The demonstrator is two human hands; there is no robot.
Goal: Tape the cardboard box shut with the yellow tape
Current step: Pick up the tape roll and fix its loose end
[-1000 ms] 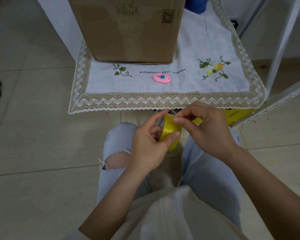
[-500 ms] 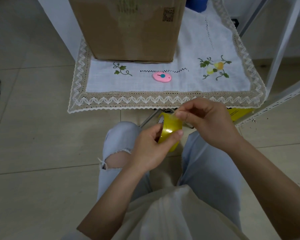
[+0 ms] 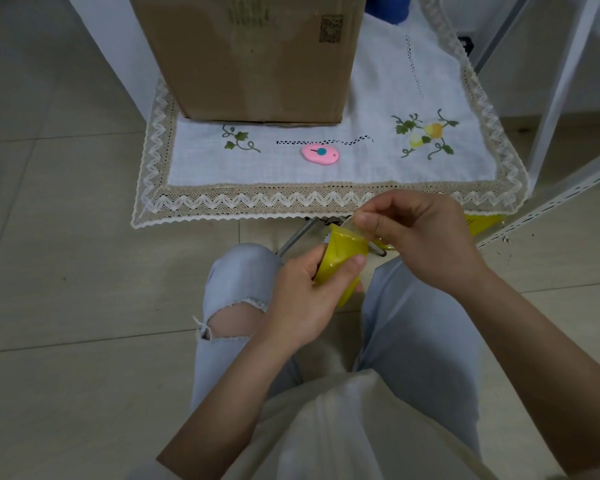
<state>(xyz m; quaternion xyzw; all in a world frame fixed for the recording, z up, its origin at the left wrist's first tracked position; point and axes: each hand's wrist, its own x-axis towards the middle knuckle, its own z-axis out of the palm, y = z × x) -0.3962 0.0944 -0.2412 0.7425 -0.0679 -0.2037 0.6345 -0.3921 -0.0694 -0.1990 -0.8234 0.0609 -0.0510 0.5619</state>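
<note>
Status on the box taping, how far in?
Early. Done: the tape end looks found and lifted. In hand: left hand holds the yellow tape roll; right hand pinches the free end at the roll's top. Left: no tape shows on the visible side of the cardboard box on the cloth-covered table; pulling a strip, sticking and cutting remain.

Left hand [image 3: 305,299] gripping, right hand [image 3: 420,240] pinching, close together.

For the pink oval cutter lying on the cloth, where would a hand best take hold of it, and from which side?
Judging by its pose, pinch the pink cutter from above across its narrow width. It lies flat on the tablecloth with its long axis left to right and bare cloth around it, clear of the cardboard box, so a top-down pinch looks unobstructed.
</note>
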